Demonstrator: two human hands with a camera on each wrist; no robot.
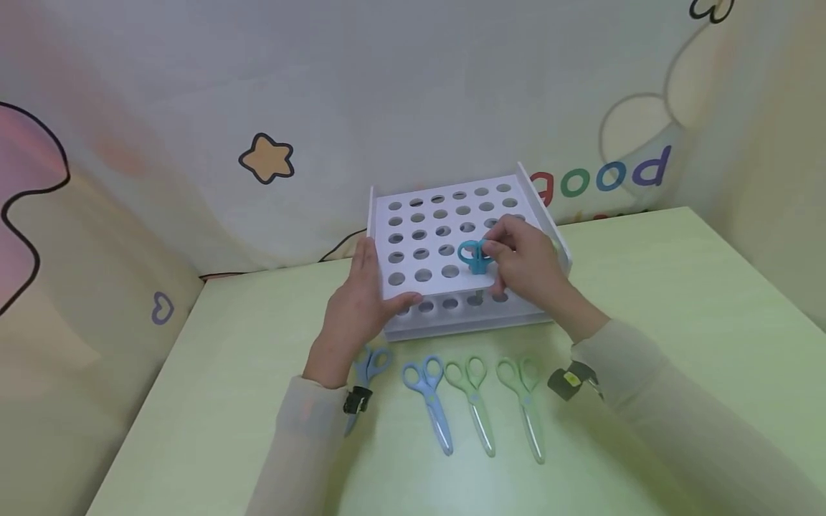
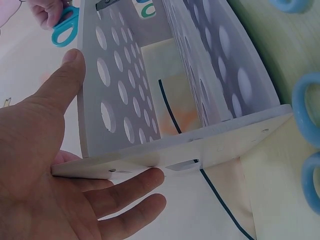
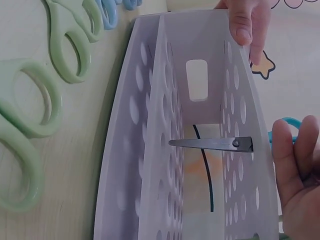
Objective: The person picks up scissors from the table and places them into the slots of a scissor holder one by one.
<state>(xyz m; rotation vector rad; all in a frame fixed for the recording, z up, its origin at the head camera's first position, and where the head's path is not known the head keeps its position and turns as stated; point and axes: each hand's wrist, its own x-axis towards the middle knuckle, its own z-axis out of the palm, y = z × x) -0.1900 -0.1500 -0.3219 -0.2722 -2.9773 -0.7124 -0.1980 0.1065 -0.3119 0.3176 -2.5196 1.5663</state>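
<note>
A white rack [image 1: 452, 331] has two tiers of boards with rows of round holes. At its left side my left hand [image 1: 353, 308] grips it, thumb along the top board's edge and fingers against the outer side wall [image 2: 225, 145]. My right hand [image 1: 525, 265] pinches the handle of teal scissors [image 1: 476, 258] at the front right of the top board. Their handle loops stand above the board. In the right wrist view the closed metal blades [image 3: 210, 144] pass through the top board, with the tip right at the lower board.
On the pale green table [image 1: 645, 308], in front of the rack, lie blue scissors [image 1: 434, 408] and two green pairs [image 1: 477, 412]. Another blue pair [image 1: 377, 364] is partly hidden by my left wrist. A patterned cloth wall [image 1: 413, 93] stands close behind the rack.
</note>
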